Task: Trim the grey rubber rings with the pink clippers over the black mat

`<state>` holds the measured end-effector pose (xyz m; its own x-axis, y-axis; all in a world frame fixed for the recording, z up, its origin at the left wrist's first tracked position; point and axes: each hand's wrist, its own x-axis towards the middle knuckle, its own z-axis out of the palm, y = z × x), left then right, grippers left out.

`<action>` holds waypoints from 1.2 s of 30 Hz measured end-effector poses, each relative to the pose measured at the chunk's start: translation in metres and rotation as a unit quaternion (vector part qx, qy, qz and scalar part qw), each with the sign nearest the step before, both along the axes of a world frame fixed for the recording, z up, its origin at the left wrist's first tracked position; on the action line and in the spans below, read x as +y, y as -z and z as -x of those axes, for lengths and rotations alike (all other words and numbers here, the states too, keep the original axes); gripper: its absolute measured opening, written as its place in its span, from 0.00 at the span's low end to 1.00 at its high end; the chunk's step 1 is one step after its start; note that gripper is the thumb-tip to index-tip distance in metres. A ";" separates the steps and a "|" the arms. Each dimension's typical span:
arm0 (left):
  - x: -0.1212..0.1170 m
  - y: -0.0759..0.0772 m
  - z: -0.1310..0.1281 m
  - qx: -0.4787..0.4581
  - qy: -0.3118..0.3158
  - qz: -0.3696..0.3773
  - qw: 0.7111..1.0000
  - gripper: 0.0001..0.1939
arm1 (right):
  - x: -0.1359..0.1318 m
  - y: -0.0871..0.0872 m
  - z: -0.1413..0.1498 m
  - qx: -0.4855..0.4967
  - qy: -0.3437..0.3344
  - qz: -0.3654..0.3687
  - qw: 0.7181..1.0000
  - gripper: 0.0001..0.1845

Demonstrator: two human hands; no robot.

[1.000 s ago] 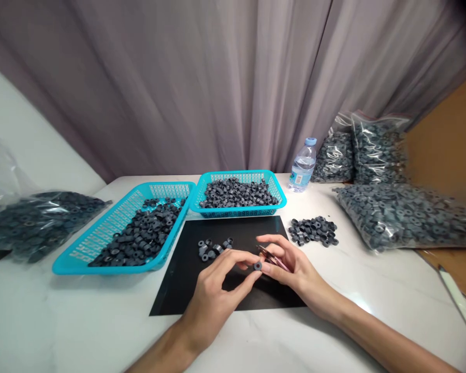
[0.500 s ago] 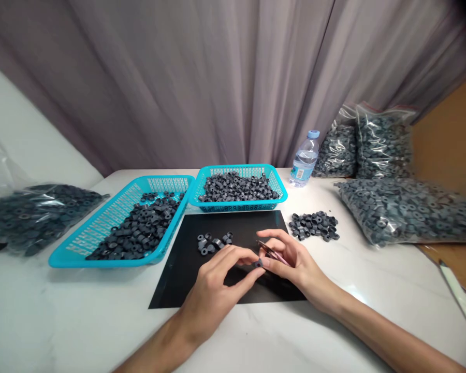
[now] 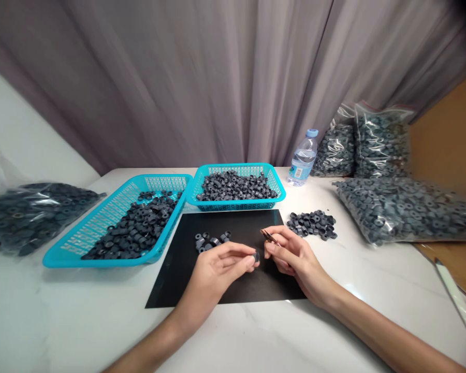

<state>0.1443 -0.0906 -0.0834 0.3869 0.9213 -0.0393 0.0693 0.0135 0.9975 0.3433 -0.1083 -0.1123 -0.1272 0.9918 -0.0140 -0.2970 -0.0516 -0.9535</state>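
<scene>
Between the thumb and fingertips of my left hand [image 3: 221,269] is a small dark grey ring-shaped part [image 3: 256,256]. My right hand [image 3: 291,255] is closed around a pair of tweezers [image 3: 270,236], whose dark tips point up and to the left. The two hands are a short gap apart above a black mat [image 3: 186,274]. Several loose grey parts [image 3: 213,241] lie on the mat, just behind my left hand and partly hidden by it. Another pile of such parts [image 3: 311,224] rests on the white table beyond my right hand.
Two blue baskets, one at left [image 3: 62,254] and one at the back [image 3: 236,206], hold many grey parts. A water bottle [image 3: 303,158] stands behind. Filled clear bags lie at left [image 3: 39,212] and right [image 3: 407,210], with more [image 3: 384,142] upright at the back right.
My hands, which met at the grey part, have drawn apart. The part stays in my left fingers, and the tweezers in my right hand have lifted away from it.
</scene>
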 end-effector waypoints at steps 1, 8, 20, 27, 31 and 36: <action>0.000 -0.001 0.000 -0.015 0.003 0.026 1.000 0.10 | 0.000 0.000 0.000 0.005 0.002 0.002 1.000 0.19; -0.004 -0.006 -0.002 -0.099 0.028 0.141 0.985 0.12 | 0.002 0.003 -0.001 0.009 0.004 0.011 1.000 0.18; -0.004 -0.003 0.000 -0.112 0.046 0.219 0.968 0.14 | 0.003 0.005 -0.001 -0.003 0.002 0.011 1.000 0.18; 0.000 -0.008 0.001 -0.070 0.049 0.182 0.980 0.14 | 0.006 0.011 -0.002 0.008 -0.003 0.021 1.000 0.17; 0.025 -0.029 0.030 0.071 -0.043 -0.049 0.995 0.14 | 0.005 0.013 -0.002 0.011 -0.012 0.019 1.000 0.16; 0.060 -0.057 0.094 0.354 -0.277 -0.337 0.827 0.08 | 0.005 0.012 0.000 0.003 -0.020 0.018 1.000 0.17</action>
